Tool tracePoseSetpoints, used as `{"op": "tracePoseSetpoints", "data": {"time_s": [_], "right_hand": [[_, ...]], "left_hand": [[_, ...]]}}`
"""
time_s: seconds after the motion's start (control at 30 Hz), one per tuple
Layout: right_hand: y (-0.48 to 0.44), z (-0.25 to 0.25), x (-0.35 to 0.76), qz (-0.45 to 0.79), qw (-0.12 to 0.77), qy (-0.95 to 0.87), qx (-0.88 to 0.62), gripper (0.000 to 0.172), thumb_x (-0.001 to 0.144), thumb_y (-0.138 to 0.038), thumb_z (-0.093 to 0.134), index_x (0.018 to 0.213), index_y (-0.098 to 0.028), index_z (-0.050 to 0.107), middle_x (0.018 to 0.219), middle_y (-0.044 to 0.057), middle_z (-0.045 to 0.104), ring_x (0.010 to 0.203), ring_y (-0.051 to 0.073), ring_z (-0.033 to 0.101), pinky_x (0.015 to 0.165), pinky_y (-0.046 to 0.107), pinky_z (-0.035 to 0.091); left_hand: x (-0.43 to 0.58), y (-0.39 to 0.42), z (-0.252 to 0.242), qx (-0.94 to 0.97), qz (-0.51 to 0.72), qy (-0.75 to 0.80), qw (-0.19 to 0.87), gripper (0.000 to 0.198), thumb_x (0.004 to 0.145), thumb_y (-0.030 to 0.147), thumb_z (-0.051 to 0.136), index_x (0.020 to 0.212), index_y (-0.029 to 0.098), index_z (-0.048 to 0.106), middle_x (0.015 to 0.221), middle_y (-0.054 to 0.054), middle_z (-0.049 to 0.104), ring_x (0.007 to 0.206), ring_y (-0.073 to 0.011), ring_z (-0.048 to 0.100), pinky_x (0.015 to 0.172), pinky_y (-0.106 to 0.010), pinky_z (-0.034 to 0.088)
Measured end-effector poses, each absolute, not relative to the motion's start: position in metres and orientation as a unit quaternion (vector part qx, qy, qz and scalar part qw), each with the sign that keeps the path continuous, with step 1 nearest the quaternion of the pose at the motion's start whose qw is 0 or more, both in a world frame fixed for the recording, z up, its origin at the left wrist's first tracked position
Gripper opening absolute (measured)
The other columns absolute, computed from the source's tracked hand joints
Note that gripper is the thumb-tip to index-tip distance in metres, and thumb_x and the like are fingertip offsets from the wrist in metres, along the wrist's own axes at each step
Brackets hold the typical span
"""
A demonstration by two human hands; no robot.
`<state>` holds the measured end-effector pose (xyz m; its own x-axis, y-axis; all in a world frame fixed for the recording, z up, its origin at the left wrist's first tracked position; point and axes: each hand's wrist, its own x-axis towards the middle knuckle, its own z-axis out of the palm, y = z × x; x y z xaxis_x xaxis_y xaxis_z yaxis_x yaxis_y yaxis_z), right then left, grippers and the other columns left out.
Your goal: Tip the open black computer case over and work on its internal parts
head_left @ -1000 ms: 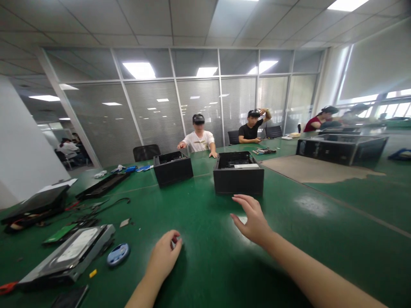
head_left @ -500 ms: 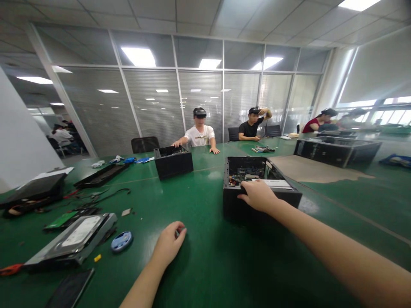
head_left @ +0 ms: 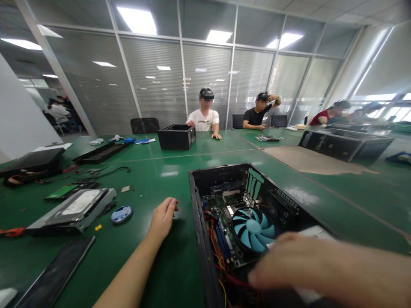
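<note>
We have the open computer case (head_left: pixel 257 222) close in front of us on the green worktop (head_left: pixel 167 171), its lid off so the blue fan (head_left: pixel 253 226), the board and the red and yellow wires (head_left: pixel 218 252) lie bare. Our right hand (head_left: pixel 298 267) rests on the near edge of the case, blurred; we cannot tell whether its grip is clenched on the rim or only laid flat. Our left hand (head_left: pixel 163 216) lies just beside the case's left wall, fingers loosely curled, grasping nothing we can see. To shift the case well, we judge it wise to hold the metal rim, keep fingers clear of the fan and wires, and steady the left wall with the free hand.

To the left lie a hard drive (head_left: pixel 75 209), a small blue disc (head_left: pixel 121 214) and a flat dark panel (head_left: pixel 54 276). A second black case (head_left: pixel 176 137) stands far across, where 2 people sit before a glass partition; a bigger case (head_left: pixel 343 145) lies to the right
</note>
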<state>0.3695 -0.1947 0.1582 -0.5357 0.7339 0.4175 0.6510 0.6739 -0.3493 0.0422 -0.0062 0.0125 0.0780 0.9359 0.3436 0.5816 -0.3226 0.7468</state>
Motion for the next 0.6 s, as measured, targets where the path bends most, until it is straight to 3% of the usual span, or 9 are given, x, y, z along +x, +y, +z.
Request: {"op": "tracePoseSetpoints", "data": {"time_s": [0.07,0.13,0.3,0.47,0.6], "right_hand": [[-0.152,0.191,0.362,0.029,0.213,-0.881,-0.422,0.036,0.084,-0.052,0.061,0.115,-0.035,0.068,0.097,0.005,0.073,0.085,0.023,0.069,0.075,0.035,0.052],[-0.092,0.210,0.354,-0.045,0.095,-0.889,-0.445,0.037,0.085,-0.049,0.062,0.114,-0.026,0.068,0.099,0.007,0.072,0.087,0.025,0.068,0.075,0.036,0.052],[0.027,0.172,0.340,-0.138,-0.140,-0.843,-0.501,0.031,0.077,-0.032,0.073,0.102,-0.013,0.072,0.100,0.017,0.073,0.089,0.029,0.070,0.077,0.037,0.054],[0.057,0.117,0.339,-0.132,-0.158,-0.846,-0.491,0.016,0.078,-0.017,0.069,0.092,-0.011,0.075,0.094,0.020,0.074,0.090,0.027,0.072,0.081,0.035,0.053],[0.062,0.108,0.340,-0.131,-0.150,-0.845,-0.495,0.016,0.084,-0.013,0.061,0.092,-0.012,0.075,0.094,0.021,0.074,0.093,0.028,0.071,0.082,0.037,0.052]], "left_hand": [[0.044,-0.005,0.013,0.709,0.400,0.543,0.205,0.044,0.096,0.053,0.034,0.088,0.020,0.063,0.075,-0.001,0.064,0.070,-0.0176,0.060,0.067,-0.027,0.045],[0.046,-0.005,0.015,0.718,0.387,0.543,0.199,0.045,0.096,0.053,0.035,0.085,0.020,0.063,0.075,-0.001,0.065,0.073,-0.0183,0.061,0.069,-0.027,0.044],[0.042,-0.007,0.019,0.725,0.366,0.547,0.203,0.047,0.096,0.054,0.035,0.086,0.019,0.065,0.076,-0.003,0.067,0.075,-0.0194,0.062,0.069,-0.028,0.045],[0.043,0.000,0.016,0.722,0.354,0.549,0.228,0.047,0.095,0.055,0.035,0.086,0.019,0.065,0.076,-0.002,0.067,0.074,-0.0199,0.063,0.069,-0.028,0.045],[0.048,0.008,0.013,0.732,0.339,0.539,0.243,0.047,0.095,0.055,0.035,0.082,0.019,0.063,0.075,-0.003,0.067,0.075,-0.0204,0.062,0.069,-0.028,0.045]]}}
